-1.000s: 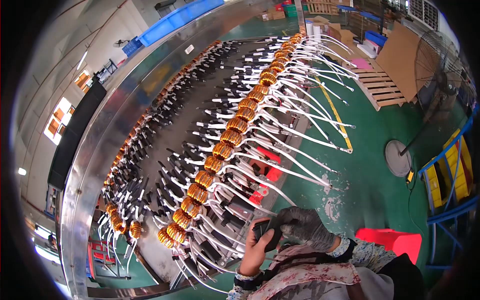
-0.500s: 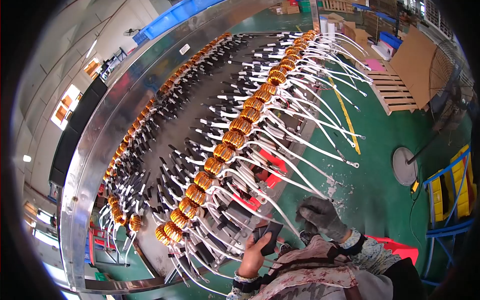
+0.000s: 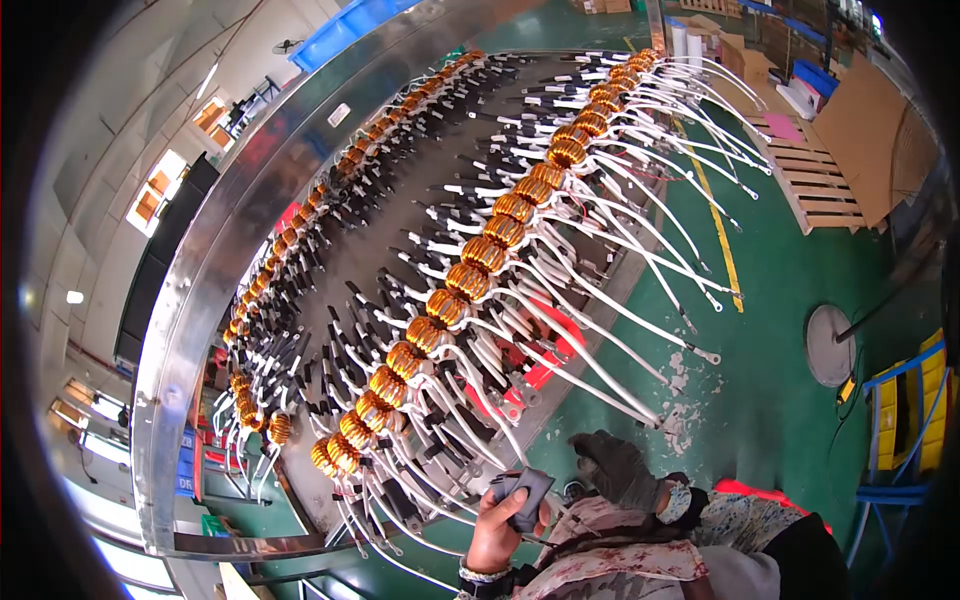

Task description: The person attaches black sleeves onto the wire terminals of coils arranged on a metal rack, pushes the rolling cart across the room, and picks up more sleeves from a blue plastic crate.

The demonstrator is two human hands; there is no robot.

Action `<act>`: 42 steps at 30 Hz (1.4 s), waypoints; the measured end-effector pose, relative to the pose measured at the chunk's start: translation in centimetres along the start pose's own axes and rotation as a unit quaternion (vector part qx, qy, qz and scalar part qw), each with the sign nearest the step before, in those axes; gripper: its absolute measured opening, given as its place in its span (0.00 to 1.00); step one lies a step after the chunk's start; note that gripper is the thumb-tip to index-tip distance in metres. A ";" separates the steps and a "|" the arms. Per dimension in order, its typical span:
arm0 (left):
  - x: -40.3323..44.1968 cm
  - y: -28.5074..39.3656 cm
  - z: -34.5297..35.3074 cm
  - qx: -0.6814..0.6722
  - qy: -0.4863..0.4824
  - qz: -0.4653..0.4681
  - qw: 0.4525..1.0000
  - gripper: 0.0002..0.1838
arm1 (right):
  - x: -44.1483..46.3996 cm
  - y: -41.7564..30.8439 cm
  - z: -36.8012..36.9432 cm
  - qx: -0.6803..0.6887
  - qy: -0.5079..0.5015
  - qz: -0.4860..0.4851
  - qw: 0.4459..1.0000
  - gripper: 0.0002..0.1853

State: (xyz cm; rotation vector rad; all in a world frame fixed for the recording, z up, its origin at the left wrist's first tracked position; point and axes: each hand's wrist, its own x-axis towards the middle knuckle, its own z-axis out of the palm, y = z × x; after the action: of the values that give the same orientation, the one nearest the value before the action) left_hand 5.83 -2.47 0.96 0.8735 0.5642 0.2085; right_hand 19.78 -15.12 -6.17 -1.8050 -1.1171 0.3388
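My bare left hand (image 3: 497,530) is closed on a dark grey, boxy piece (image 3: 524,497) at the front edge of the table. Its exact kind is not clear. To the right, over the floor, my right hand (image 3: 622,472) wears a dark grey glove. Its fingers point left, slightly apart, with nothing visible in them. Beyond both hands runs a long row of copper-wound ring coils (image 3: 447,307). Their white cables (image 3: 600,392), ending in metal lugs, hang over the near side, and black-sleeved leads (image 3: 385,318) point the other way.
A second coil row (image 3: 320,195) lies along the metal frame (image 3: 215,215). Red trays (image 3: 553,345) show under the cables. On the green floor at the right are a wooden pallet (image 3: 815,180), a fan base (image 3: 829,345) and a blue rack with yellow bins (image 3: 905,410).
The gloved right hand has shifted left and its fingers have straightened from a curl. The grey piece in my left hand has turned and shows a broader face. The view has swung slightly.
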 end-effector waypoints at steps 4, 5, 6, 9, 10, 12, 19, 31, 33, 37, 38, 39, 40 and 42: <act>-0.3 -0.2 -1.2 -0.011 -0.023 -0.007 1.000 0.15 | 3.3 -1.6 0.5 0.081 0.057 -0.016 0.995 0.13; -0.4 -0.1 -1.2 -0.002 -0.015 -0.004 1.000 0.16 | 4.1 -2.0 0.9 0.087 0.075 -0.032 0.993 0.12; -0.4 0.0 -1.2 -0.010 -0.009 -0.004 1.000 0.16 | 5.0 -2.4 1.1 0.058 0.092 -0.051 0.993 0.13; -0.7 0.4 -1.2 -0.011 -0.003 0.000 1.000 0.16 | 6.0 -3.0 2.9 0.015 0.179 -0.093 0.979 0.13; -0.8 0.3 -1.3 -0.011 0.001 0.004 1.000 0.16 | 6.0 -3.6 3.1 0.007 0.182 -0.071 0.981 0.17; -1.0 0.1 -1.4 -0.022 0.000 0.010 1.000 0.15 | 6.3 -4.9 3.2 -0.009 0.164 -0.043 0.985 0.18; -2.0 0.7 -3.1 -0.015 -0.018 0.005 1.000 0.13 | 8.1 -5.1 7.5 -0.159 0.113 0.018 0.981 0.21; -2.7 0.7 -3.6 -0.045 -0.033 0.002 0.998 0.15 | 8.0 -6.8 6.8 -0.141 0.107 0.019 0.984 0.24; -2.6 0.4 -4.1 -0.042 -0.039 0.002 0.998 0.15 | 9.3 -6.2 7.5 -0.155 0.049 0.046 0.986 0.25; -2.8 0.3 -4.5 -0.042 -0.042 0.002 0.998 0.15 | 10.1 -7.8 7.2 -0.323 0.072 -0.007 0.943 0.30; -2.9 0.3 -4.4 -0.046 -0.032 -0.002 0.998 0.15 | 9.7 -8.4 6.3 -0.255 0.032 0.053 0.965 0.29; -2.9 0.3 -4.6 -0.048 -0.030 -0.001 0.998 0.15 | 9.3 -8.3 5.7 -0.183 -0.011 0.111 0.977 0.29; -2.9 0.1 -4.9 -0.043 -0.024 -0.011 0.999 0.15 | 8.0 -6.0 7.4 -0.244 0.145 -0.036 0.958 0.29; -2.8 -0.1 -5.3 -0.045 -0.029 -0.030 0.998 0.14 | 7.9 -5.9 7.9 -0.211 0.136 -0.017 0.968 0.27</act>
State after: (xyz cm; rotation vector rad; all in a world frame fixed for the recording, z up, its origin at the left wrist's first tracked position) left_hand 0.64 -0.16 -0.76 0.7711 0.5223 0.1516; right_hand 15.80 -3.40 -3.48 -2.1212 -1.0765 -0.1808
